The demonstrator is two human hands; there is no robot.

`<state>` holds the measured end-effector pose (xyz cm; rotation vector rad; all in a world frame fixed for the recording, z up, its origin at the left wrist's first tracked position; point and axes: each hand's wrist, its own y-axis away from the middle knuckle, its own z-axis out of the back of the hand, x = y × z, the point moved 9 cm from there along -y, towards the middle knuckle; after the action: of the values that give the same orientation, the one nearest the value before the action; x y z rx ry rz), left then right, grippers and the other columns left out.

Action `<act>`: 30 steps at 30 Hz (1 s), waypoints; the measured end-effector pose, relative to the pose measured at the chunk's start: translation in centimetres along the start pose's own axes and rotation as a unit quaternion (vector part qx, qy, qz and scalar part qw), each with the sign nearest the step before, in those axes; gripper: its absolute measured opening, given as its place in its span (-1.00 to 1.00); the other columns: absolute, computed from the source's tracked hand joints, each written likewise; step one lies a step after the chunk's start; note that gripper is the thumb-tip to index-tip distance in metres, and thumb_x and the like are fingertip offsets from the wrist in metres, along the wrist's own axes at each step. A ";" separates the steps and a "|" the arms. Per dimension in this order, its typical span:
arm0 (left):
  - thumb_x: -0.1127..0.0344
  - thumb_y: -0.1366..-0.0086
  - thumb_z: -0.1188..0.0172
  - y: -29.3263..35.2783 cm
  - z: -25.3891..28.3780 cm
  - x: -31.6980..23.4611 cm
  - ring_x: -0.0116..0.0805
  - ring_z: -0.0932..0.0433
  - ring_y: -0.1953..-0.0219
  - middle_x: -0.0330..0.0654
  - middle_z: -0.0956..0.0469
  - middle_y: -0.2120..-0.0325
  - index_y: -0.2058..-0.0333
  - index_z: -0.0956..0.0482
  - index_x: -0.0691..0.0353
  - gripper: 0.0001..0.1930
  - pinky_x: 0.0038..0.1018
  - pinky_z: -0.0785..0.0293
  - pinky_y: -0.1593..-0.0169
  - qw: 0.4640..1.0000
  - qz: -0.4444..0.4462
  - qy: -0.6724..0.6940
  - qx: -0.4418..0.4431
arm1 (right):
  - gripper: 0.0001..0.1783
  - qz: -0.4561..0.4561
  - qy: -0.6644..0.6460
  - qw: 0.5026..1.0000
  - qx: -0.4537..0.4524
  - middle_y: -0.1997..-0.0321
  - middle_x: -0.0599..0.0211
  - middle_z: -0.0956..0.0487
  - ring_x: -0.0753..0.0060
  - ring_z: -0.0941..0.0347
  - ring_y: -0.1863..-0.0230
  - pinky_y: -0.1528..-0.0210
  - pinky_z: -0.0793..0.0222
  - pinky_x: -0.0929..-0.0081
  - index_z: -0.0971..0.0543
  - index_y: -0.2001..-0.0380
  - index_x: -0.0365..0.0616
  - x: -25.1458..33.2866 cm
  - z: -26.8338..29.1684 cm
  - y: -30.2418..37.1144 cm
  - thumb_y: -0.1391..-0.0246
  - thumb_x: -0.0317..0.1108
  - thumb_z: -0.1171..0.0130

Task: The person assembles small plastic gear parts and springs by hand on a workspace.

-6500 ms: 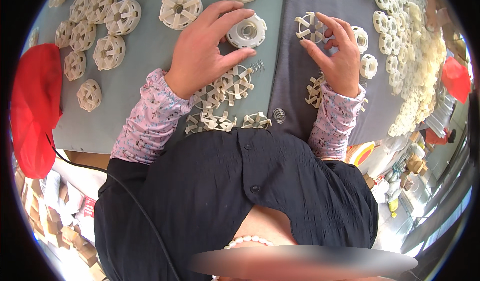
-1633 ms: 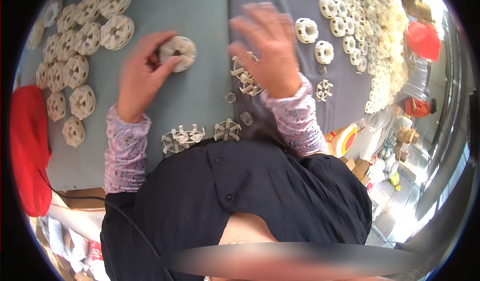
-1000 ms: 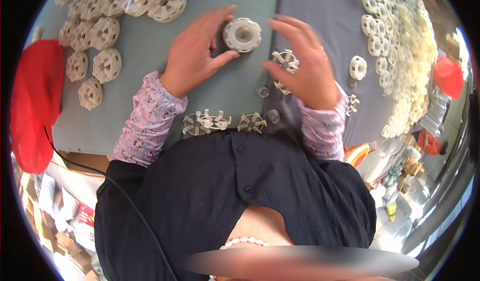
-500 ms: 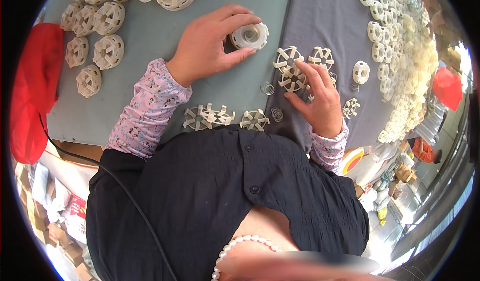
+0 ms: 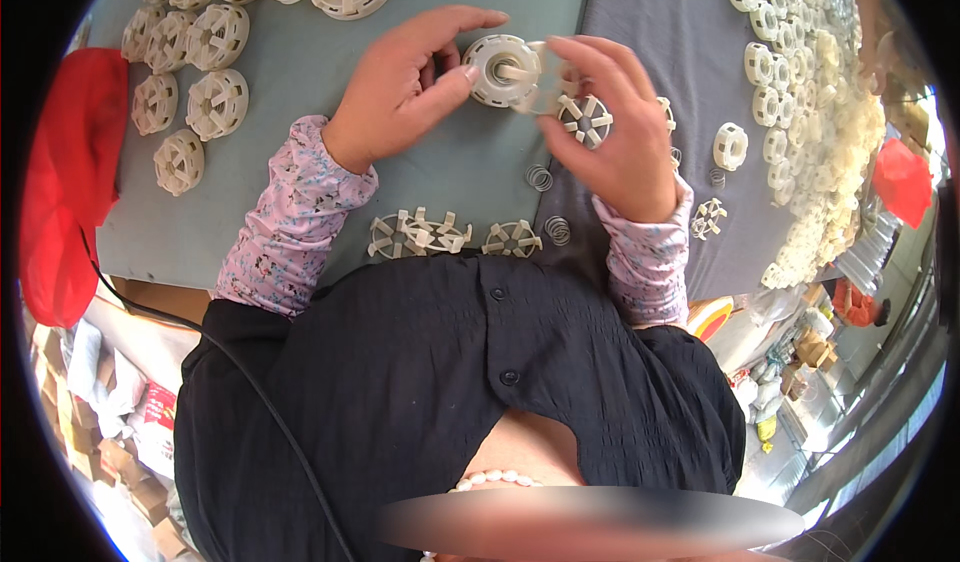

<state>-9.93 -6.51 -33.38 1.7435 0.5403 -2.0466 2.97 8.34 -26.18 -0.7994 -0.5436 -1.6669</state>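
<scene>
My left hand [image 5: 400,92] has its thumb on the near-left edge of a round white plastic housing [image 5: 484,64], other fingers curled behind it and the index finger stretched above. Inside its centre hole a coil shows. My right hand [image 5: 622,127] pinches a pale, spoked plastic piece [image 5: 541,84], smeared by motion, against the housing's right side; a prong of it reaches over the hole. Below the right fingers lies another spoked wheel [image 5: 586,122]. Two loose coil springs [image 5: 538,178] lie nearer me. Spoked wheels [image 5: 512,239] also lie along the near table edge.
Rows of finished-looking round housings [image 5: 217,104] stand at the left and far left. A dense heap of small white rings [image 5: 785,142] covers the right side; a single ring [image 5: 731,147] lies apart. A red cloth [image 5: 72,187] hangs at the left edge. A black cable [image 5: 240,367] crosses my front.
My right hand has moved up and left from the spoked wheels to the housing, now with a spoked piece in it. The left index finger has lifted off the housing.
</scene>
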 end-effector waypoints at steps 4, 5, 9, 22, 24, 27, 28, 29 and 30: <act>0.37 -0.27 -0.47 -0.3 -0.3 -1.0 -0.40 -0.51 0.38 -0.20 -0.69 0.00 -0.27 -0.66 0.15 -0.44 -0.45 -0.54 0.25 0.999 -0.021 -0.038 -0.013 | -0.29 0.072 0.066 0.995 0.005 -0.19 0.13 -0.64 -0.04 -0.61 -0.15 -0.22 -0.60 0.19 -0.66 -0.25 -0.18 0.5 -2.2 -1.2 0.06 -0.46 -0.56; 0.36 -0.27 -0.47 -0.4 -0.6 -1.1 -0.38 -0.52 0.38 -0.19 -0.69 -0.02 -0.29 -0.65 0.15 -0.42 -0.44 -0.55 0.24 0.997 -0.036 -0.061 -0.015 | -0.29 0.072 0.065 0.995 0.006 -0.19 0.13 -0.64 -0.04 -0.61 -0.15 -0.22 -0.60 0.19 -0.66 -0.25 -0.18 0.4 -2.2 -1.3 0.06 -0.46 -0.56; 0.37 -0.30 -0.46 -0.4 -1.1 -1.3 -0.48 -0.48 0.35 -0.27 -0.66 -0.15 -0.36 -0.62 0.07 -0.37 -0.51 -0.48 0.27 0.993 -0.068 -0.097 -0.011 | -0.25 0.087 0.171 0.981 0.007 -0.23 0.19 -0.64 0.05 -0.56 -0.30 -0.35 -0.50 0.14 -0.65 -0.29 -0.14 0.3 -3.2 -0.6 0.03 -0.32 -0.59; 0.33 -0.30 -0.54 0.6 5.6 -1.1 -0.25 -0.63 0.13 -0.14 -0.61 -0.23 -0.38 -0.59 0.10 -0.34 -0.45 -0.60 0.26 0.947 -0.008 -0.266 -0.177 | -0.13 -0.176 0.400 0.869 -0.232 -0.54 -0.11 -0.46 -0.22 -0.29 -0.58 -0.58 -0.17 -0.16 -0.51 -0.49 0.00 -11.5 11.7 9.8 -0.20 0.10 -0.49; 0.32 -0.31 -0.54 0.7 6.1 -3.9 -0.25 -0.64 0.16 -0.12 -0.61 -0.22 -0.38 -0.59 0.10 -0.34 -0.46 -0.59 0.28 0.871 -0.071 -0.406 -0.268 | -0.25 -0.269 0.414 0.843 -0.214 -0.47 -0.23 -0.51 -0.33 -0.34 -0.53 -0.56 -0.24 -0.15 -0.50 -0.48 -0.12 -18.0 13.3 14.2 -0.36 0.01 -0.37; 0.35 -0.29 -0.54 0.9 3.7 -4.7 -0.31 -0.61 0.36 -0.14 -0.66 -0.11 -0.25 -0.68 0.11 -0.46 -0.41 -0.57 0.32 0.896 -0.117 -0.344 -0.256 | -0.34 -0.195 0.317 0.907 -0.197 -0.47 -0.24 -0.50 -0.33 -0.41 -0.49 -0.52 -0.33 -0.09 -0.50 -0.49 -0.11 -17.4 13.0 12.2 -0.40 -0.19 -0.33; 0.36 -0.27 -0.54 1.4 3.1 -3.7 -0.33 -0.59 0.41 -0.15 -0.68 -0.08 -0.20 -0.70 0.11 -0.50 -0.40 -0.57 0.33 0.919 -0.085 -0.308 -0.233 | -0.39 -0.173 0.277 0.930 -0.172 -0.49 -0.17 -0.50 -0.25 -0.46 -0.47 -0.50 -0.40 0.04 -0.52 -0.48 -0.06 -14.5 11.8 9.5 -0.40 -0.32 -0.30; 0.36 -0.25 -0.55 1.5 1.5 -3.8 -0.32 -0.58 0.43 -0.15 -0.69 -0.05 -0.15 -0.72 0.12 -0.53 -0.40 -0.56 0.33 0.928 -0.164 -0.286 -0.176 | -0.39 -0.166 0.262 0.935 -0.170 -0.49 -0.17 -0.50 -0.25 -0.46 -0.47 -0.50 -0.40 0.04 -0.52 -0.48 -0.06 -12.7 10.5 7.4 -0.40 -0.32 -0.30; 0.36 -0.23 -0.56 1.6 0.0 -4.3 -0.32 -0.57 0.45 -0.16 -0.70 -0.02 -0.10 -0.73 0.13 -0.56 -0.41 -0.56 0.34 0.929 -0.238 -0.259 -0.117 | -0.38 -0.140 0.243 0.950 -0.139 -0.49 -0.14 -0.51 -0.22 -0.46 -0.47 -0.49 -0.41 0.05 -0.53 -0.46 -0.05 -11.0 8.7 5.2 -0.37 -0.34 -0.32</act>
<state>-8.45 -7.64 -29.16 0.9288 1.0502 -2.5108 11.19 20.47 -28.99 -0.4889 -0.0741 -2.1489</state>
